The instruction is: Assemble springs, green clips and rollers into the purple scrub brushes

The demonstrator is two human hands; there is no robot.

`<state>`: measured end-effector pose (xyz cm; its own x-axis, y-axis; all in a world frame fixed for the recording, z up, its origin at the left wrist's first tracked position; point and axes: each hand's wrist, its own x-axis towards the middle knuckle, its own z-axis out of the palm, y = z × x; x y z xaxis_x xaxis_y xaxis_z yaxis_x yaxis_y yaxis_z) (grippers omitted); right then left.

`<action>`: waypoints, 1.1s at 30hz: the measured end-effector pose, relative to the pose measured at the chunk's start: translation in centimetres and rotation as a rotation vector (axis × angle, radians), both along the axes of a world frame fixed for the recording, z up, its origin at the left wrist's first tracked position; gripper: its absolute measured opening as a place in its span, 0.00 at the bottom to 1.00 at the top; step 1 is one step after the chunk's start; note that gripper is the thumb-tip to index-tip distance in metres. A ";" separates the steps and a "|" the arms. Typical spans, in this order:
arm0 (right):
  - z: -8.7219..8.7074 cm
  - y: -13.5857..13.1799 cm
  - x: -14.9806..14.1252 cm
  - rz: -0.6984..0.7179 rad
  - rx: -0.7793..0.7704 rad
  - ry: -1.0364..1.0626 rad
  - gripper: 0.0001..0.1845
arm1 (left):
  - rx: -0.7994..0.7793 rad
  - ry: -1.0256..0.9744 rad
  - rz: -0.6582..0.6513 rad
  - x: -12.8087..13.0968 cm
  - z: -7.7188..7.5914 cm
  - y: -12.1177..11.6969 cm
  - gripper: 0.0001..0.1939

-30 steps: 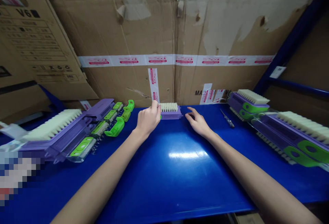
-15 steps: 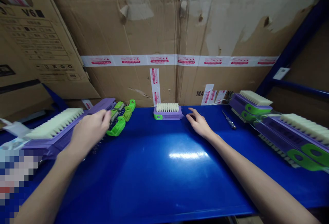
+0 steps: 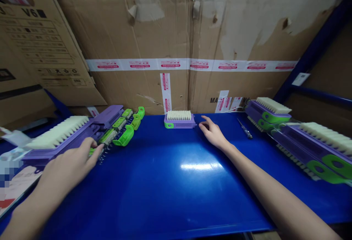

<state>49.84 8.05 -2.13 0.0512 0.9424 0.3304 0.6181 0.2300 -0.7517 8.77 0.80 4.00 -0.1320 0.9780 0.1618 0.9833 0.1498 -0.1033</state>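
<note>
My left hand is at the left, thumb and fingers closed round the nearest piece of a row of green-framed parts with pale tops and dark bristles. Most of that piece is hidden by the fingers. Just behind the hand lie purple plastic housings, one carrying a cream-bristled brush head. My right hand rests on the blue surface, fingers loosely apart and holding nothing. Close to its fingertips, on the left, sits a purple brush with cream bristles facing up and a green end.
Bright green caps lie right of the row. A screwdriver is beyond my right hand. Purple brushes are stacked along the right side. A cardboard wall rises behind the blue tabletop.
My left hand has moved down and left, from above the row of green parts to its near end, where its fingers have closed. My right hand stays almost still.
</note>
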 end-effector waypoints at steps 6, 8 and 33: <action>-0.1 0.1 0.1 0.004 0.009 0.005 0.26 | -0.181 0.166 0.126 0.7 0.1 -0.3 0.18; -0.1 0.1 0.1 0.011 0.019 0.009 0.26 | -0.184 0.160 0.137 0.9 0.2 -0.5 0.18; -0.1 0.1 0.1 0.015 0.004 -0.006 0.25 | -0.068 0.096 0.272 1.3 0.2 -1.3 0.27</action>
<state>49.92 8.12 -2.26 0.0349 0.9419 0.3342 0.6187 0.2422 -0.7474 10.04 -0.45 4.23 -0.3775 0.9180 0.1216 0.8933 0.3956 -0.2131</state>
